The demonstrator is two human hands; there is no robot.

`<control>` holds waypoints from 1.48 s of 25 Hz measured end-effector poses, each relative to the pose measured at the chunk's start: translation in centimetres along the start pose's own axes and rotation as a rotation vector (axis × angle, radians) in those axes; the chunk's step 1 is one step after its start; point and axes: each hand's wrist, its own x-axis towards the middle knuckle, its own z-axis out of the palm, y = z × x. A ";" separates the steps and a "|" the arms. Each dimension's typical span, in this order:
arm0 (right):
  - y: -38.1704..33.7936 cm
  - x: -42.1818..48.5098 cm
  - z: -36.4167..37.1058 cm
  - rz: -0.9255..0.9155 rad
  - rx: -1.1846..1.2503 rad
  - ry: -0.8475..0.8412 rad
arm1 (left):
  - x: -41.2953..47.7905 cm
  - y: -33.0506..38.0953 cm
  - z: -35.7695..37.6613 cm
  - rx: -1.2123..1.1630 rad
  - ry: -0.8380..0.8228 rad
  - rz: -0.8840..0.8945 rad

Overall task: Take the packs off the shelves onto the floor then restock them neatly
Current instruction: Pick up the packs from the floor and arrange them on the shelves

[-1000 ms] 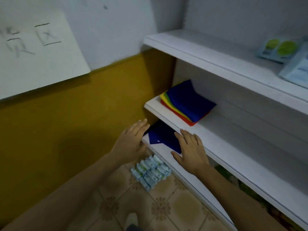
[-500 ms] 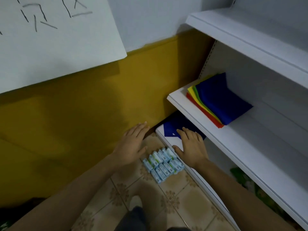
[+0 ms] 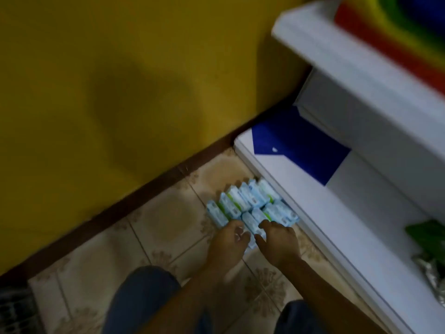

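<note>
We see a blue sheet (image 3: 301, 148). Above and right of it lies a rainbow-coloured stack (image 3: 390, 37), left of it a yellow wall (image 3: 120, 80), below and right something green (image 3: 428, 237).

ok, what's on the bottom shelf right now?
On the bottom shelf, a dark blue sheet lies at its wall end; something green and silvery sits further along. The shelf above covers its back part, so anything there is unseen.
</note>
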 end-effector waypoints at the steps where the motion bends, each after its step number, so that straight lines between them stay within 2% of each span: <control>1: 0.8 1.7 4.0 0.010 0.007 -0.015 | 2.4 -2.8 2.9 -0.073 -0.003 -0.108; 4: 3.4 6.0 14.1 0.066 0.026 -0.016 | 8.7 -11.3 9.4 -0.120 0.019 -0.294; 6: 5.0 8.0 18.8 0.087 0.029 -0.017 | 11.1 -14.6 11.8 -0.038 0.054 -0.327; 9: 6.3 9.4 23.2 0.050 -0.047 -0.025 | 13.9 -17.7 14.5 -0.112 0.104 -0.366; 14: 6.3 8.2 24.3 -0.079 -0.034 0.065 | 14.4 -19.4 16.5 -0.020 0.101 -0.344; 18: 6.3 7.0 24.1 -0.050 0.091 0.041 | 12.6 -18.2 16.9 0.016 0.122 -0.328; 22: 5.3 8.8 23.8 -0.056 -0.018 0.071 | 11.1 -17.2 15.4 0.170 0.170 -0.222; 25: 4.5 9.1 23.7 -0.076 -0.195 0.035 | 10.1 -15.7 11.7 0.299 0.177 -0.114; 27: 4.1 9.1 22.9 -0.104 -0.197 0.053 | 9.7 -13.4 8.7 0.369 0.152 -0.021; 29: 4.1 8.6 21.6 -0.123 -0.069 0.131 | 9.1 -10.4 6.1 0.422 0.143 0.065; 31: 4.2 7.8 20.4 -0.156 0.131 0.303 | 8.3 -7.9 4.1 0.404 0.155 0.134; 34: 4.5 5.5 18.2 0.041 0.752 0.556 | 7.2 -5.6 3.2 0.338 0.147 0.241; 36: 3.6 4.1 16.0 0.119 1.158 0.621 | 6.6 -4.3 3.8 0.243 0.112 0.310; 37: 3.0 3.5 14.7 0.109 1.278 0.647 | 6.2 -3.4 4.3 0.184 0.109 0.351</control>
